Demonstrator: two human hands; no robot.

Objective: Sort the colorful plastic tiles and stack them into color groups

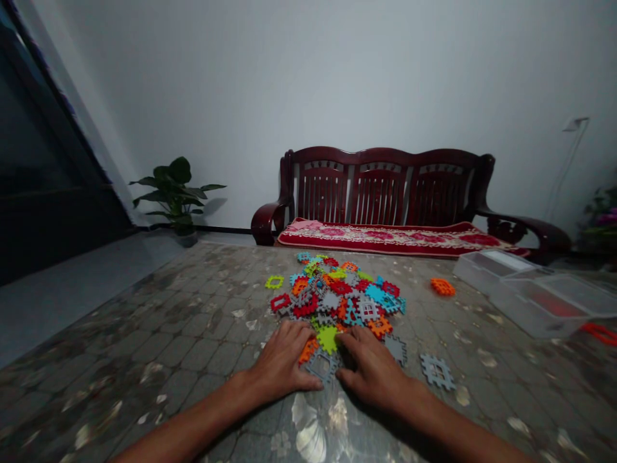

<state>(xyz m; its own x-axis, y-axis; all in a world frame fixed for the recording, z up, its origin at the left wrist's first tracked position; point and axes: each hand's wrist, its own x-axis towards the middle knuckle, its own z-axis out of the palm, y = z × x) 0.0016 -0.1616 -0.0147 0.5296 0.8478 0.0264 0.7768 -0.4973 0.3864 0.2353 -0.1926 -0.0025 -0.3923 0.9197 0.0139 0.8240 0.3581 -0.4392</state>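
A pile of flat plastic interlocking tiles [337, 292] in red, orange, green, blue and grey lies on the table [168, 347]. My left hand [282, 360] rests palm down at the pile's near edge, fingers stretched over the tiles, thumb beside a grey window-shaped tile [321, 365]. My right hand [369, 366] lies flat on the other side of that grey tile, fingers reaching a lime green tile [328, 337]. An orange tile [307, 350] sits between the hands. Neither hand grips anything.
A loose grey tile [438, 371] lies right of my right hand, an orange one [442, 287] farther back. Clear plastic boxes [540, 289] stand at the table's right edge. Behind the table are a dark wooden bench [385, 193] with a red cushion and a potted plant [176, 193].
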